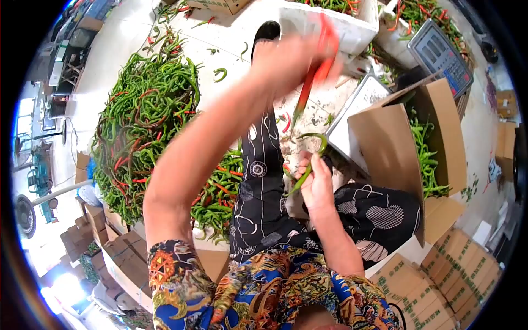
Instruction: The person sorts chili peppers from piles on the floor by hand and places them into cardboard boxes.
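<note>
Our right hand [320, 184] curls closed around a slender green pepper [322, 145], bowed at its upper end, between our patterned black trouser legs [261, 181]. Our raised left hand [294, 59] blurs against a long red streak [308, 87], green-tipped; we cannot tell its grip. Mostly green peppers [148, 121] lie heaped on the floor [129, 27] beside us.

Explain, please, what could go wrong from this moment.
Red peppers at the left hand might drop; that hand is too blurred to judge its grip. The green pepper might slip from the right hand. The pepper heap lies close to the left leg, which could crush some.
</note>
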`<state>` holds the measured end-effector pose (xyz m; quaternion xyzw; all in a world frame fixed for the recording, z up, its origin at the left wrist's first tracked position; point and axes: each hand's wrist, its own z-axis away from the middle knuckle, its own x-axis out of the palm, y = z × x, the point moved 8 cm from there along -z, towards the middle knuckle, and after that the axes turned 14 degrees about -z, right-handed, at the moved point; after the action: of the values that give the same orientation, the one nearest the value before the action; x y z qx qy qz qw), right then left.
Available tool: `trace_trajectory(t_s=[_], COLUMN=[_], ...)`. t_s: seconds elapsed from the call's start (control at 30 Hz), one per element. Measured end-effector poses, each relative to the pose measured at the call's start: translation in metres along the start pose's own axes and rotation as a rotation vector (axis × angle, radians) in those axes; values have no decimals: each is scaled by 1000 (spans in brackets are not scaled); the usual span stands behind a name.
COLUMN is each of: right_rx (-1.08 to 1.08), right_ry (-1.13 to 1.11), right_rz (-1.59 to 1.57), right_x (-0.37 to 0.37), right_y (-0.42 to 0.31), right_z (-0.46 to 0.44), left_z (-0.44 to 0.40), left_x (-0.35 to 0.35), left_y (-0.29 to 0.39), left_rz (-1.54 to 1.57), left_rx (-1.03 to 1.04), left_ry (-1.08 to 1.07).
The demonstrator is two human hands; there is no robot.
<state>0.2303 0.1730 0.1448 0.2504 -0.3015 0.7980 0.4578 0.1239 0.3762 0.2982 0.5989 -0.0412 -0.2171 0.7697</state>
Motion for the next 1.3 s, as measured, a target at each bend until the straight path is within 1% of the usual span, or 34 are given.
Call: trace_trajectory(t_s=[0.03,0.07,0.1,0.17,0.23,0.27,0.3,0.33,0.37,0.43,0.47,0.5,0.57,0.63,0.7,0.73,0.77,0.8,0.83,0.87,0.97,1.0,1.03,1.1,1.17,1.2,1.23,1.3], right_rx=[2,-4,-35,-55,-138,-124,-99,-3,13,48,85,140,242,319,387,412,435,473,511,539,572,565,552,517,521,559,577,544], right_ry=[-51,-32,-81,-180,-192,-210,-113,-334,-413,-334,-378,-412,-497,-498,-508,-521,-534,-520,-523,-520,-526,-528,-528,-606,-584,-592,-545,-487], right_rz=[35,69,87,128,237,183,115,113,110,241,251,244,162,128,128,143,159,172,187,214,322,372,421,555,604,582,585,620], right_x=[6,15,22,30,43,44,45,53,56,62,65,68,76,81,84,85,86,82,81,80,83,87,91,98,100,100,98,95], right_y=[2,0,-6,-16,-27,-26,-22,-15,-9,9,17,27,42,59,78,88,97,100,108,115,131,135,139,148,158,166,172,182], right_z=[1,7,9,11,21,18,26,29,31,40,43,47,52,57,61,63,65,65,66,68,71,74,75,79,80,77,74,65], left_z=[-34,-87,-73,-77,-17,21,61,105,154,271,332,394,466,491,495,494,507,495,487,479,452,446,444,420,414,408,404,391], left_x=[-23,-71,-75,-118,-126,-128,-136,-155,-170,-197,-207,-211,-173,-147,-130,-125,-126,-125,-126,-127,-125,-121,-114,-98,-89,-83,-77,-59], left_y=[33,38,62,37,6,-22,-60,-105,-154,-240,-289,-339,-339,-347,-363,-353,-395,-401,-404,-403,-375,-349,-363,-297,-259,-223,-207,-186], left_rz=[-59,347,500,240,89,147,147,210,272,419,409,319,24,-240,-464,-467,-408,-431,-446,-469,-489,-397,-126,112,-62,-165,-257,-334], left_rx=[0,208,159,261,307,240,75,80,102,-54,-151,-312,-665,-642,-742,-749,-687,-815,-940,-969,-928,-845,-737,-565,-505,-433,-408,-368], left_ry=[46,298,315,572,585,613,650,729,804,1061,1196,1287,1379,1257,1158,1299,1443,1349,1246,1174,1097,1201,1237,1208,1214,1218,1212,1136])
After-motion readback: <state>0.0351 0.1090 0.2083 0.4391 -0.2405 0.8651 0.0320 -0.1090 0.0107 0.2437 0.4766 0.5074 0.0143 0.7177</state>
